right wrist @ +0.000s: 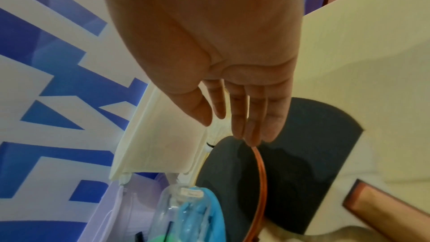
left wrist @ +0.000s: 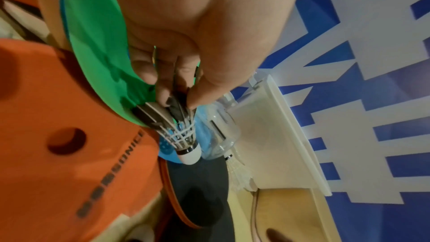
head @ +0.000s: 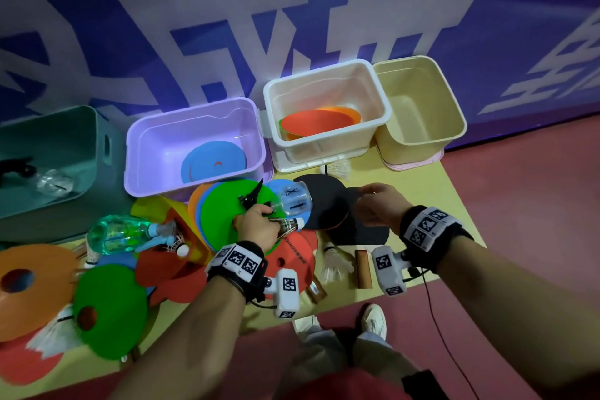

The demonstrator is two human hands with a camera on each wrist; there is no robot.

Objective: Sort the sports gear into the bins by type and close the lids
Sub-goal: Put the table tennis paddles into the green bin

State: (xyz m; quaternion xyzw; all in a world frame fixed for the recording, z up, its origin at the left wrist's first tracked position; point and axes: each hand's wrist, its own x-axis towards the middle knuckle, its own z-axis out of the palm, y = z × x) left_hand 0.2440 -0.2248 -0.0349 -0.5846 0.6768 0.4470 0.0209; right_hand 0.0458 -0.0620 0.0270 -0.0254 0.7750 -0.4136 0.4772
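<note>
My left hand (head: pixel 259 221) pinches a dark-feathered shuttlecock (head: pixel 290 225) by its feathers, white cork pointing right, over a green disc (head: pixel 224 208). The left wrist view shows thumb and fingers of that hand (left wrist: pixel 177 98) closed on the shuttlecock's (left wrist: pixel 184 135) feathers, beside the green disc (left wrist: pixel 97 43). My right hand (head: pixel 363 201) hovers over a black table tennis paddle (head: pixel 324 201). In the right wrist view its (right wrist: pixel 232 126) fingers are straight, tips touching the orange rim of the paddle (right wrist: pixel 302 154).
Along the wall stand a teal bin (head: pixel 91 127), a purple bin (head: pixel 194 110) holding blue discs, a white bin (head: pixel 324 75) holding orange discs, and a cream bin (head: pixel 454 114). Discs, a green spray bottle (head: pixel 120 234), a clear bottle (head: pixel 293 201) and white shuttlecocks (head: pixel 334 266) litter the mat.
</note>
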